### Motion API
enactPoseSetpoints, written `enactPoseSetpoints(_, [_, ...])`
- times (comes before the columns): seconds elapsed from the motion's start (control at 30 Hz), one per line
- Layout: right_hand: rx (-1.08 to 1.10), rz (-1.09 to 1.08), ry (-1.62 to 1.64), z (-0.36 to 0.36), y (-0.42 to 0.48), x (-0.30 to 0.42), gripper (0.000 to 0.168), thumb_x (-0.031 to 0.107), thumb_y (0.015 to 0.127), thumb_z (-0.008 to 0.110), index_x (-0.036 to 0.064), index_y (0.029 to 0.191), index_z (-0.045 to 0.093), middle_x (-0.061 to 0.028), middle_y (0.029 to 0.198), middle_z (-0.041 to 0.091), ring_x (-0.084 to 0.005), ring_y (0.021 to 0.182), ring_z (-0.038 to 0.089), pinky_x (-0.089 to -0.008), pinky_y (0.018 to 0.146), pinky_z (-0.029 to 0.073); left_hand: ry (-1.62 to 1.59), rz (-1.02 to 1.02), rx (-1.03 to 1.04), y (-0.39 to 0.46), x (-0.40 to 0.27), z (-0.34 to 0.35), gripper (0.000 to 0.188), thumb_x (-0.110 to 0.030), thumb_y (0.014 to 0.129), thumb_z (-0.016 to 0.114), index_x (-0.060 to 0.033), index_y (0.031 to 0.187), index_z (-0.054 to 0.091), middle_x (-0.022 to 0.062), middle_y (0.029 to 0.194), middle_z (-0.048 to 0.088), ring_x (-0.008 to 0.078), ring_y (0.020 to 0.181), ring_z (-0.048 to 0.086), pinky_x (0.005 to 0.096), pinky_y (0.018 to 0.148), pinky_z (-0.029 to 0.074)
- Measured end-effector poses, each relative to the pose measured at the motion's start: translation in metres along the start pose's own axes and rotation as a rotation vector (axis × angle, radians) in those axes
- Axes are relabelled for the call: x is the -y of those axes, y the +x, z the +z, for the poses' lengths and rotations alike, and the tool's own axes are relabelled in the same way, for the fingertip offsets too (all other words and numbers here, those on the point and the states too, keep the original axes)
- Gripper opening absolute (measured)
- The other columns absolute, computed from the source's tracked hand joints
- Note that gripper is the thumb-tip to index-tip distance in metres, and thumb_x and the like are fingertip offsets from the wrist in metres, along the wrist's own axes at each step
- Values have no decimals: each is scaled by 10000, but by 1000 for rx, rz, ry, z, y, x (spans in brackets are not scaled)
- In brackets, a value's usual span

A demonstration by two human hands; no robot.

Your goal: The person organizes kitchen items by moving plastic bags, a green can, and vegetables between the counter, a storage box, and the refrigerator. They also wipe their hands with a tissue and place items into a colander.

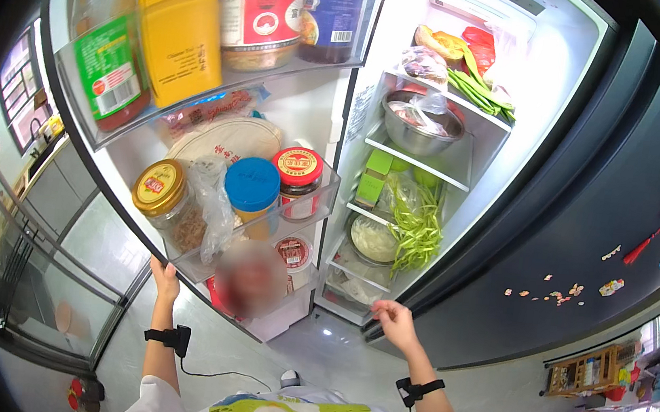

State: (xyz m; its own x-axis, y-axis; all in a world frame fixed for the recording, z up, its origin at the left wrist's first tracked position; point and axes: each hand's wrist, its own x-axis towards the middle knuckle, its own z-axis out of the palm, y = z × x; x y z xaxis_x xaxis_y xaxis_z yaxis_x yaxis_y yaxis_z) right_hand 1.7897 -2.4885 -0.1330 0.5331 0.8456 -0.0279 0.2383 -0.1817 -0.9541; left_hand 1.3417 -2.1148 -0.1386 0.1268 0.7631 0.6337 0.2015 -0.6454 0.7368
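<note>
My left hand (165, 280) grips the lower outer edge of the open refrigerator door (121, 213), its fingers partly behind it. My right hand (393, 322) is held with bent fingers near the bottom of the lit compartment, and nothing shows in it. Inside, a steel bowl (420, 134) holds bagged food on a shelf. Long green vegetables (416, 228) hang over a lower shelf edge, beside a bowl of white food (372, 239). Green beans (471, 91) lie on the top shelf. The door racks carry a gold-lidded jar (161, 190), a blue-lidded jar (252, 185) and a red-lidded jar (297, 172).
A yellow canister (179, 30), a green-capped bottle (109, 53) and more jars fill the upper door rack. The dark closed door (547, 231) bears magnets at right. A glass sliding door (48, 271) stands left, a wooden rack (586, 372) far right.
</note>
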Motion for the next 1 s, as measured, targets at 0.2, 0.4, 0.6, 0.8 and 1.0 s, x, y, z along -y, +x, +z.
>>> enactPoseSetpoints(0.2, [-69,-45,188,-14,53,53,242,-32,924,454,-12,1128,582,-64,961,664,-123,825,629,-254,730,512,16,50,63,31,43,-4,964,-778,808,393,66,1271,435,196,1233,500,310,1156,480,426,977,353])
enactPoseSetpoints(0.4, [-214,-130,380,-50,128,176,268,102,948,505,15,1201,517,-123,994,661,-198,819,663,-322,699,568,29,78,121,57,74,1,994,-819,819,304,75,1217,480,216,1188,523,330,1121,504,447,945,372])
enactPoseSetpoints(0.6, [-248,-195,877,-73,226,289,553,251,915,585,-8,1337,339,-244,1238,478,-378,1061,584,-484,851,556,146,71,143,64,135,-5,841,-692,894,281,45,1251,474,236,1243,493,373,1162,466,454,981,332])
enactPoseSetpoints(0.8, [-381,-156,954,-82,287,354,726,344,864,659,67,1413,273,-208,1373,363,-381,1169,502,-538,904,522,176,100,195,79,94,4,619,-495,946,418,26,1274,480,222,1285,500,381,1200,456,433,1012,328])
enactPoseSetpoints(1.0, [-481,-152,872,-82,326,374,495,381,837,701,104,1211,533,-104,1173,552,-248,1050,551,-427,872,524,35,49,246,85,65,6,556,-414,928,482,30,1263,490,191,1253,538,329,1155,503,407,984,372])
